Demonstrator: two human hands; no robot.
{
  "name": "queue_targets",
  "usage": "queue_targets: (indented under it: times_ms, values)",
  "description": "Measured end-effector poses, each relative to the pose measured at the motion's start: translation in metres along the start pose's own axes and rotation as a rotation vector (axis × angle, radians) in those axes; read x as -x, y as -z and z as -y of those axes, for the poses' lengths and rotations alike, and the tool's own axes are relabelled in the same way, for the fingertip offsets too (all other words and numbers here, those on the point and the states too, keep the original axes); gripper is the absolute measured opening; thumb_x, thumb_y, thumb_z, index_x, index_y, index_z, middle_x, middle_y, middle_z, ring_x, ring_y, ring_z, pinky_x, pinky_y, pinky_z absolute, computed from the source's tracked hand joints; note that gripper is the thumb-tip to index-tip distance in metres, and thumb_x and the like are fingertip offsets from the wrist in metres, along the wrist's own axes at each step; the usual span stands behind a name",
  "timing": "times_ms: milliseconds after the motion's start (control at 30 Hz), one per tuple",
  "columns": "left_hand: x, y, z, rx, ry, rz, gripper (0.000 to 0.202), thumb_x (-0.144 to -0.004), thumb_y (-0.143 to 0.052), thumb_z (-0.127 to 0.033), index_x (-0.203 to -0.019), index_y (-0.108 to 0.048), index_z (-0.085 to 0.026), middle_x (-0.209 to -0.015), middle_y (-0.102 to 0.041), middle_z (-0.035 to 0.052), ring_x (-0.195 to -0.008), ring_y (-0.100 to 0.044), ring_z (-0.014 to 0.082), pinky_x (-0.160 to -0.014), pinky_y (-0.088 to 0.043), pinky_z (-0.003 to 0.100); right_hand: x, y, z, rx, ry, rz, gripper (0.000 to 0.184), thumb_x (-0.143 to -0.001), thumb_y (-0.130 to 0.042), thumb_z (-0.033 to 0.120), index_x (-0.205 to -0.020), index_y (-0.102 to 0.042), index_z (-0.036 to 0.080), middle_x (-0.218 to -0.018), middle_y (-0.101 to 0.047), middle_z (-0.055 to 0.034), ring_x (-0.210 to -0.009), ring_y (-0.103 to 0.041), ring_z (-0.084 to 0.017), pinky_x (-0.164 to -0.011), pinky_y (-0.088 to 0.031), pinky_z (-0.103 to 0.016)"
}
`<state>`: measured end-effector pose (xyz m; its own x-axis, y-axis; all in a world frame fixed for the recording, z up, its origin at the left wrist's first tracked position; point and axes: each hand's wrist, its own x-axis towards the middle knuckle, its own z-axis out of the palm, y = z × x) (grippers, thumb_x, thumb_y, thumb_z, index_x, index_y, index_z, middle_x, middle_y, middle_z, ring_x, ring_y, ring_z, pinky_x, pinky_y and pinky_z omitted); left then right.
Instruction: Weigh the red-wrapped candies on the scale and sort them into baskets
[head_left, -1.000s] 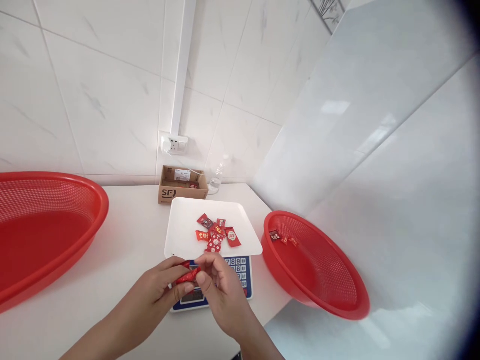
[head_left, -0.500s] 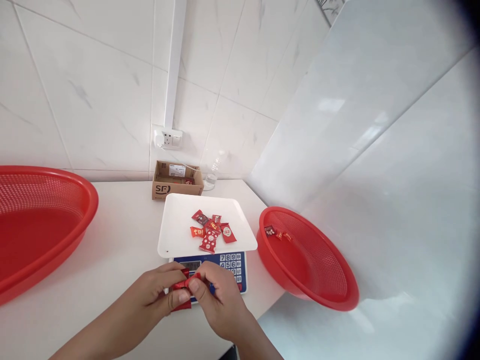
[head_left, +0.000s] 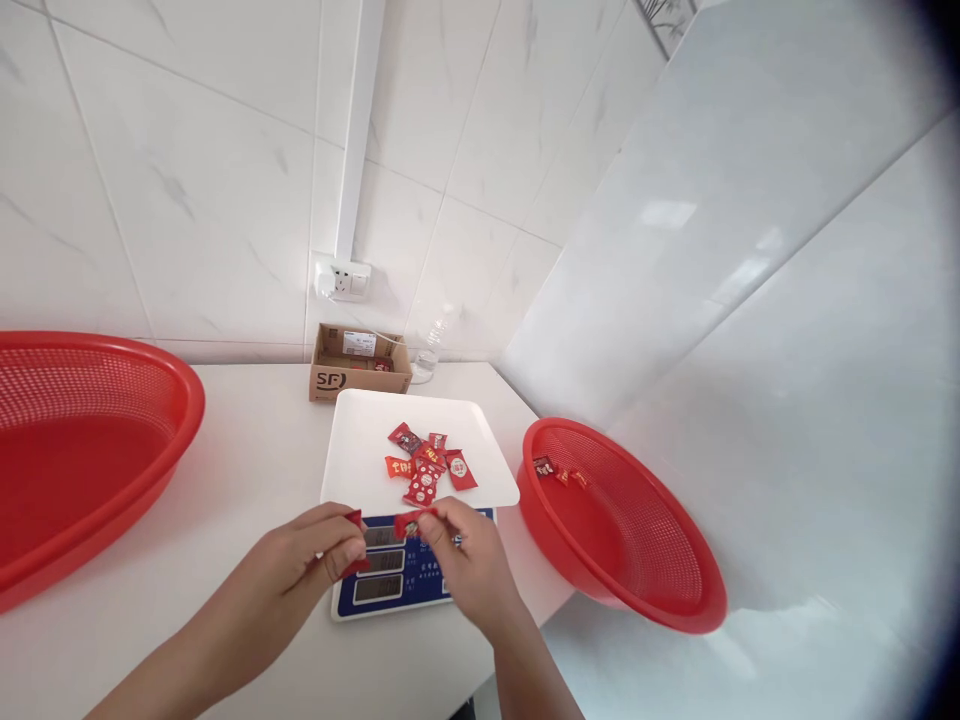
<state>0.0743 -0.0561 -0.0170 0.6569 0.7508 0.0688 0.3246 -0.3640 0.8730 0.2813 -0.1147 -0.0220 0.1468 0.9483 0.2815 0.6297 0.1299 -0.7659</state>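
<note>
We get bright, diffuse light — white glare on the glossy panel (head_left: pixel 720 220), shadows soft — while the right edge blurs into dark corners.

At the left edge of the scale (head_left: pixel 418 562), the left hand (head_left: pixel 307 562) is bare, its thumbnail (head_left: pixel 352 548) short; over the scale's right part, the right hand (head_left: pixel 466 560) is bare too, both the left forearm (head_left: pixel 202 648) and right forearm (head_left: pixel 529 655) bare, slender and smooth
</note>
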Motion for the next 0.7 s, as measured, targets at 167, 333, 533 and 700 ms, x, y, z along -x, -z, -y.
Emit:
queue_targets:
  times_ms: [167,333,533,700]
  values:
    - [0.001,0.017,-0.001,0.008,0.059,-0.138,0.042,-0.092,-0.04,-0.057,-0.076,-0.062,-0.026,-0.086,-0.06,0.0006,-0.075,-0.057,0.0167,-0.065,-0.046,0.025,-0.013,0.021,-0.034,0.11,-0.084,-0.242,0.029,-0.091,-0.05,0.043,-0.091,-0.068,0.021,-0.091,-0.071,-0.0067,-0.082,-0.063,-0.02,-0.069,-0.048,-0.029]
    - [0.002,0.023,0.004,-0.041,0.067,-0.15,0.044,-0.089,-0.041,-0.061,-0.077,-0.065,-0.027,-0.092,-0.062,0.0022,-0.074,-0.057,0.0173,-0.062,-0.046,0.026,-0.02,0.027,-0.054,0.189,-0.119,-0.269,0.026,-0.089,-0.051,0.036,-0.097,-0.071,0.022,-0.102,-0.07,-0.0088,-0.094,-0.064,-0.024,-0.078,-0.051,-0.036]
    - [0.004,0.02,-0.002,-0.001,0.066,-0.187,0.041,-0.088,-0.045,-0.059,-0.073,-0.065,-0.026,-0.086,-0.061,0.0014,-0.073,-0.056,0.0169,-0.062,-0.046,0.025,-0.023,0.011,-0.051,0.288,-0.121,-0.183,0.021,-0.086,-0.053,0.022,-0.098,-0.071,0.022,-0.103,-0.07,-0.0078,-0.101,-0.062,-0.026,-0.087,-0.05,-0.041]
    - [0.004,0.019,-0.007,0.037,0.071,-0.224,0.039,-0.086,-0.048,-0.058,-0.074,-0.067,-0.026,-0.087,-0.063,0.0014,-0.075,-0.057,0.0172,-0.062,-0.046,0.024,-0.025,0.011,-0.044,0.371,-0.07,-0.105,0.018,-0.088,-0.059,0.031,-0.091,-0.074,0.022,-0.112,-0.069,-0.0089,-0.111,-0.058,-0.028,-0.097,-0.045,-0.047]
